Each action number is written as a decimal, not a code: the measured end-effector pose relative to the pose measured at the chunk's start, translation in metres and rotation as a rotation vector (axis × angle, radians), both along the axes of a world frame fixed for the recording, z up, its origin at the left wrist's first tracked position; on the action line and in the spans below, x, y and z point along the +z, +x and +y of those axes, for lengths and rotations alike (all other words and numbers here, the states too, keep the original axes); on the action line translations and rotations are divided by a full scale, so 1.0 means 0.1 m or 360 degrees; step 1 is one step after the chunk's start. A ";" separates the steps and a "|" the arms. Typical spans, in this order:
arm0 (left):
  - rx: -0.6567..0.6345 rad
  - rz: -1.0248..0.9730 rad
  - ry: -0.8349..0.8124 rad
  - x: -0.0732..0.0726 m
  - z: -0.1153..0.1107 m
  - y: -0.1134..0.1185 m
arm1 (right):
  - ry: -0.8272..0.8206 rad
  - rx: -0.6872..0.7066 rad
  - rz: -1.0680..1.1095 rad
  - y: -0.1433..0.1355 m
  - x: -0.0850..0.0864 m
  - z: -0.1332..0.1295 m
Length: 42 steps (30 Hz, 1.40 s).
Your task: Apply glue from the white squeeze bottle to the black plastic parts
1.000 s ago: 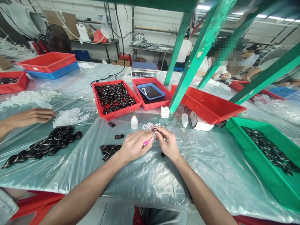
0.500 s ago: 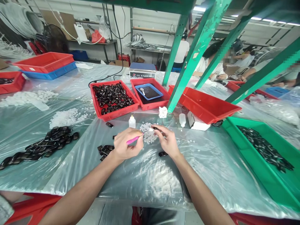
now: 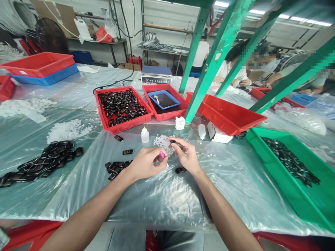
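My left hand [image 3: 146, 163] is closed round a slim pink pen-like tool [image 3: 162, 154], whose end shows between the fingers. Between thumb and fingertips of my right hand [image 3: 187, 156] is a small black glossy piece [image 3: 172, 142]. Just beyond both hands, small translucent white bits [image 3: 161, 140] lie scattered on the plastic sheet. One black piece [image 3: 180, 170] rests below my right hand, and another [image 3: 128, 152] lies to the left of the bits. A little heap of black pieces [image 3: 115, 168] sits beside my left wrist, partly hidden by it.
A small white bottle [image 3: 144, 136] stands behind my left hand. Beyond it are a red tray of black pieces [image 3: 98, 108] and a red tray [image 3: 180, 113] holding a blue one. Green posts [image 3: 192, 108] rise at centre right. A green bin [image 3: 277, 188] stands right; people work behind.
My left hand has moved slightly right, and the pink tool has turned to point more toward me. My right hand keeps its pinch on the black piece. The view has shifted slightly.
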<state>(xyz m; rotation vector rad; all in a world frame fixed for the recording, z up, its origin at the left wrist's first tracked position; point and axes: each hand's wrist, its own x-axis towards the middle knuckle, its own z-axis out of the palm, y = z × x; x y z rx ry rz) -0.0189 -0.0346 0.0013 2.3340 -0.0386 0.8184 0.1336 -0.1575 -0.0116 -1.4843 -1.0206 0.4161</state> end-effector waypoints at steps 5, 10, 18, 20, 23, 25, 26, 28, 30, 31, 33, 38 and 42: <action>0.0103 -0.0010 -0.0457 0.01 0.06 0.01 | 0.0026 0.0009 0.0226 0.01 0.01 0.03; -0.0016 0.0084 -0.0714 0.03 0.08 0.02 | 0.0000 0.0048 0.0379 0.02 0.03 0.05; 0.0346 -0.0459 -0.0852 0.08 0.16 0.01 | -0.0034 0.0178 0.0470 0.00 0.04 0.05; 0.0421 -0.0574 -0.0972 0.13 0.20 0.01 | -0.0061 0.0245 0.0467 -0.03 0.05 0.05; 0.0402 -0.0553 -0.1095 0.19 0.25 0.02 | -0.0113 0.0370 0.0450 -0.08 0.07 0.04; 0.0370 -0.0499 -0.1144 0.21 0.26 0.02 | -0.0146 0.0441 0.0420 -0.10 0.08 0.03; 0.0356 -0.0469 -0.1158 0.20 0.26 0.03 | -0.0157 0.0468 0.0404 -0.11 0.08 0.03; 0.0332 -0.0421 -0.1159 0.19 0.26 0.03 | -0.0168 0.0505 0.0386 -0.12 0.08 0.03; 0.0315 -0.0391 -0.1125 0.16 0.27 0.04 | -0.0176 0.0526 0.0390 -0.13 0.07 0.03; 0.0305 -0.0375 -0.1101 0.15 0.27 0.04 | -0.0178 0.0534 0.0402 -0.13 0.07 0.03; 0.0273 -0.0321 -0.1059 0.12 0.29 0.03 | -0.0179 0.0546 0.0447 -0.13 0.07 0.03; 0.0198 -0.0223 -0.1034 0.08 0.30 0.03 | -0.0193 0.0578 0.0567 -0.14 0.08 0.01; 0.0210 -0.0356 -0.1121 0.11 0.31 0.03 | -0.0244 0.0599 0.0586 -0.13 0.08 0.01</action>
